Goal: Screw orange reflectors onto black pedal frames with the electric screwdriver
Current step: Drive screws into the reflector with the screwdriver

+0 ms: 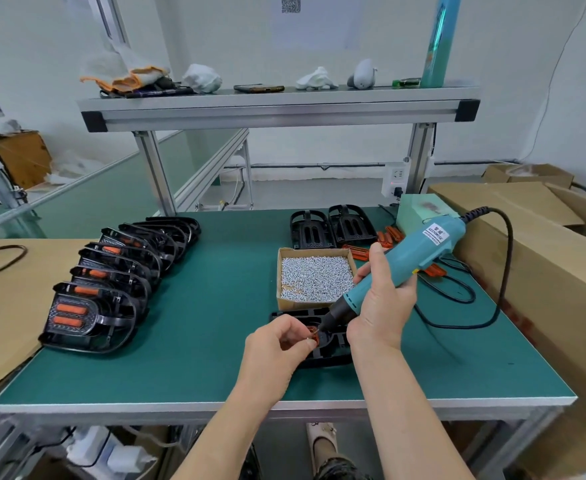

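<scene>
A black pedal frame (329, 353) lies on the green table near its front edge. My left hand (277, 344) pinches a small screw at an orange reflector (313, 336) seated in that frame. My right hand (381, 299) grips the teal electric screwdriver (412, 258), tilted down to the left, its black tip right at the reflector beside my left fingers. Behind the frame stands a cardboard box of silver screws (314, 277).
A row of several black pedals fitted with orange reflectors (111, 282) lies at the left. Two bare black frames (331, 228) and loose orange reflectors (388, 235) sit at the back right. The screwdriver's black cable (464, 306) loops on the right. Cardboard boxes (541, 251) flank the table.
</scene>
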`<action>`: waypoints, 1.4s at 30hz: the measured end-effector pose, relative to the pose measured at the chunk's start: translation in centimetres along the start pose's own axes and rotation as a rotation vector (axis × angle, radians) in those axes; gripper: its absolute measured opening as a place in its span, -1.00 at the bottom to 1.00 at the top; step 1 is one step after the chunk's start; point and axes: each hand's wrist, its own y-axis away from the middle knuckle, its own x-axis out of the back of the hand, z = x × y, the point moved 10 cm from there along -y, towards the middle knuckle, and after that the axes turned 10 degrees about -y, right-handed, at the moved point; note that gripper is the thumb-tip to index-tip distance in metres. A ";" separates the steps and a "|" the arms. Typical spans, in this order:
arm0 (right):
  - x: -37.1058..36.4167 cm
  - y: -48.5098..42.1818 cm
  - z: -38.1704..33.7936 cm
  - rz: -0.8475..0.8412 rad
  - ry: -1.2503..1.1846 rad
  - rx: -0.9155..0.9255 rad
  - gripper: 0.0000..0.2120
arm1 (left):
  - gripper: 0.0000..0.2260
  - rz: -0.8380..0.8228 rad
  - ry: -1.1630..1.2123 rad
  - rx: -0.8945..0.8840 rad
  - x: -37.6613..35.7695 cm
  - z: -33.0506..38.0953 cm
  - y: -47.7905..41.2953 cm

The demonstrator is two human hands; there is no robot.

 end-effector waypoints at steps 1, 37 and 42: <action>-0.1 0.1 0.0 -0.007 0.005 0.003 -0.81 | -0.82 0.001 -0.004 -0.004 0.0 0.1 0.1; 0.3 0.2 0.3 0.045 0.074 0.045 -0.80 | -0.73 0.246 -0.370 -0.234 0.4 3.3 1.5; 0.6 -0.4 0.2 0.073 0.073 0.013 -0.80 | -0.56 0.094 -0.022 -0.087 0.4 1.5 0.7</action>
